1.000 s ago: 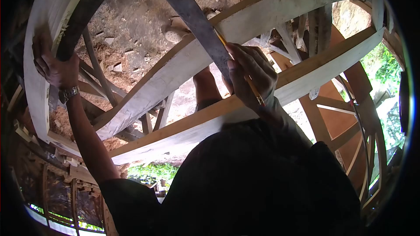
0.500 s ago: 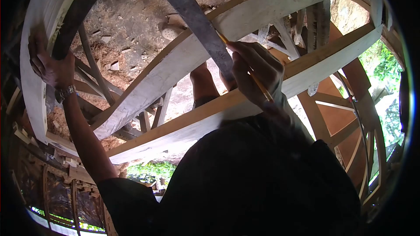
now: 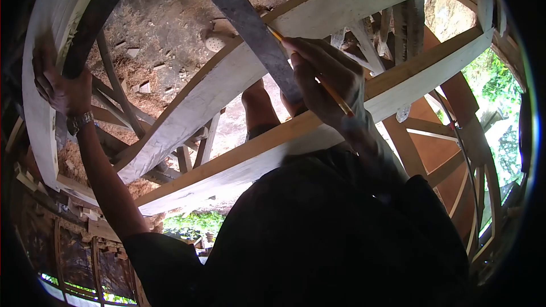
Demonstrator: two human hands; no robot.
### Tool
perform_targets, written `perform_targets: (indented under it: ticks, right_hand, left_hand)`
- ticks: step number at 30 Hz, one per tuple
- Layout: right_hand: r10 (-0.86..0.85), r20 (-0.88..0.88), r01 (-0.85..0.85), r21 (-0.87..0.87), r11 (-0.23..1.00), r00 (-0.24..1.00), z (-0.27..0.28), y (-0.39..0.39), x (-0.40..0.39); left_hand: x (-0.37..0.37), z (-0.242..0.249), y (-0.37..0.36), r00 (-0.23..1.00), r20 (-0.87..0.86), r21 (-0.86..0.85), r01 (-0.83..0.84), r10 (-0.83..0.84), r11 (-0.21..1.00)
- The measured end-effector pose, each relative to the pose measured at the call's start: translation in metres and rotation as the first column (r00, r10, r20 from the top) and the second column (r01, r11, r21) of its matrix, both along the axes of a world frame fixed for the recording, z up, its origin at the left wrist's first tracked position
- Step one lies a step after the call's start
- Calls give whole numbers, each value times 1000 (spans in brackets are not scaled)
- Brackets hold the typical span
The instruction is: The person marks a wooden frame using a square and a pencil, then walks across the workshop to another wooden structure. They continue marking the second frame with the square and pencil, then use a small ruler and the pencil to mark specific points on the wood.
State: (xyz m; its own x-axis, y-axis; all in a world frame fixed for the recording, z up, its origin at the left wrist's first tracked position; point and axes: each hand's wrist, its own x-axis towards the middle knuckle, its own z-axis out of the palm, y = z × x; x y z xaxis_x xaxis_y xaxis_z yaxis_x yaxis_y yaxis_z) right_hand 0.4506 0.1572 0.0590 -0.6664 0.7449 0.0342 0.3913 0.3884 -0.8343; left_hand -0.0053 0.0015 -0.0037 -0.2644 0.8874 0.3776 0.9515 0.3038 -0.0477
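My right hand [image 3: 327,77] grips a yellow pencil [image 3: 335,95], its tip right at the edge of a dark flat strip [image 3: 247,20]. That strip crosses over a pale curved wooden beam [image 3: 210,88] and ends close to a second, straighter-edged beam [image 3: 392,82] near my body. Over at the left, my left hand [image 3: 62,88], with a wristwatch [image 3: 79,122] below it, is wrapped on a whitish curved wooden rib [image 3: 42,40]. The lower end of a dark curved piece [image 3: 94,34] lies against this hand. Its thumb is partly hidden.
Wood shavings and offcuts [image 3: 145,87] cover the ground below the frame. Slanting wooden struts [image 3: 116,79] stand under the beams. Brown panels with framing [image 3: 438,148] rise at the right, and stacked wood pieces [image 3: 102,227] lie at the lower left.
My right hand and the pencil have moved up and left along the dark strip's edge. The whole view has shifted slightly; my left hand keeps its place on the rib.
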Motion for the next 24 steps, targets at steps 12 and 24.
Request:
perform_targets:
  ticks: [12,24]
  right_hand:
    - [22,40,-21,-12,1000,999,1,-4,9]
    - [-141,83,147,-69,987,987,35,-3,12]
  left_hand:
    - [-3,0,-2,1000,-16,-31,-11,11,999]
    - [1,-1,-2,1000,13,6,-13,13,1000]
